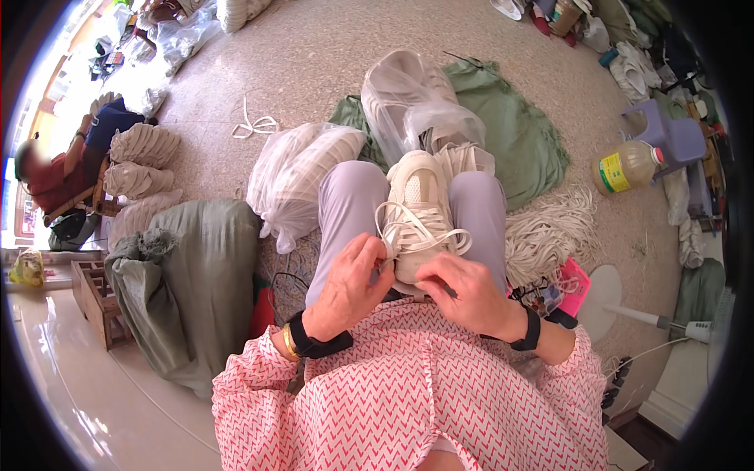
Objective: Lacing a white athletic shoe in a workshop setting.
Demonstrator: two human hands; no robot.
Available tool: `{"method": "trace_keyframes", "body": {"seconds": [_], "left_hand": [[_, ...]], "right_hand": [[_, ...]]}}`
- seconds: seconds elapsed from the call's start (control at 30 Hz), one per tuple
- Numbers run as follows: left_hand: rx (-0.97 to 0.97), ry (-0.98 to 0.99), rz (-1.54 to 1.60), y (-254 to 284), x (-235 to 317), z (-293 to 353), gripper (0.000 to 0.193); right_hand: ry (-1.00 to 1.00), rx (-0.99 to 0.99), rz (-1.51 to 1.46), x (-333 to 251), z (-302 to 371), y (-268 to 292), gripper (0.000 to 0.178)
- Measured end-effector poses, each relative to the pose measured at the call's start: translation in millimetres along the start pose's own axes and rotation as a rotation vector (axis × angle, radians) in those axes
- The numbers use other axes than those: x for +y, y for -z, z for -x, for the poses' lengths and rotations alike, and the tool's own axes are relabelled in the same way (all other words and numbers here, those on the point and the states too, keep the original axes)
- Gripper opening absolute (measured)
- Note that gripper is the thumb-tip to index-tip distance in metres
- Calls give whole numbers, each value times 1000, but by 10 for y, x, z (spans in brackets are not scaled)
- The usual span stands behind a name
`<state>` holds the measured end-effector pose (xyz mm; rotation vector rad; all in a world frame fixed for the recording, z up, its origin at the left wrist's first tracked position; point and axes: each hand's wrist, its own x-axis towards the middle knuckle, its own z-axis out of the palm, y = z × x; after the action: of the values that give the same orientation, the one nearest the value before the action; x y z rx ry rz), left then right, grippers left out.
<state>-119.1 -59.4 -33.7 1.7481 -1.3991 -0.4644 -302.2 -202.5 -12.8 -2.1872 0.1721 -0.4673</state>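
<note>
A cream lace-up sneaker point(416, 184) rests between my knees, toe pointing away. Its white shoelace point(422, 223) lies in loose loops across the upper. At the shoe's near left side, my left hand point(351, 281) is closed, thumb and fingertips pinched on the lace. My right hand point(468, 292) is closed at the near right side, its fingertips against the shoe's near end. Whatever lies in those right fingertips is too small to make out. Just beyond, more shoes show inside a clear plastic bag point(404, 98).
A second bag of shoes point(302, 177) sits left of my knee. White laces point(554, 231) lie heaped at the right, near a pink tray point(576, 286) and a yellow-labelled jug point(624, 169). Green cloth point(510, 125) covers floor ahead. Another person point(59, 173) sits far left beside stacked shoes point(141, 149).
</note>
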Motion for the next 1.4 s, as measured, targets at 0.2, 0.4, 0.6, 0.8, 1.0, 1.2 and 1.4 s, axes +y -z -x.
{"method": "trace_keyframes", "body": {"seconds": [0.2, 0.4, 0.6, 0.8, 1.0, 1.2, 1.4], "left_hand": [[35, -8, -2, -23, 3, 0, 17], [43, 8, -3, -28, 0, -5, 14], [48, 37, 52, -44, -18, 16, 16], [33, 90, 95, -21, 57, -11, 17], [36, 97, 99, -23, 35, -29, 19], [24, 75, 33, -30, 17, -19, 20], [32, 95, 24, -37, 34, -53, 18]], "right_hand": [[-70, 60, 151, 42, -221, -203, 14], [-33, 33, 248, 136, -284, -302, 11], [-29, 58, 231, 10, -82, -86, 11], [-205, -68, 4, -38, 305, 188, 12], [-210, 4, -100, -58, 287, 189, 12], [-400, 163, 90, 75, 334, 232, 19], [-348, 213, 155, 243, 317, 24, 20]]}}
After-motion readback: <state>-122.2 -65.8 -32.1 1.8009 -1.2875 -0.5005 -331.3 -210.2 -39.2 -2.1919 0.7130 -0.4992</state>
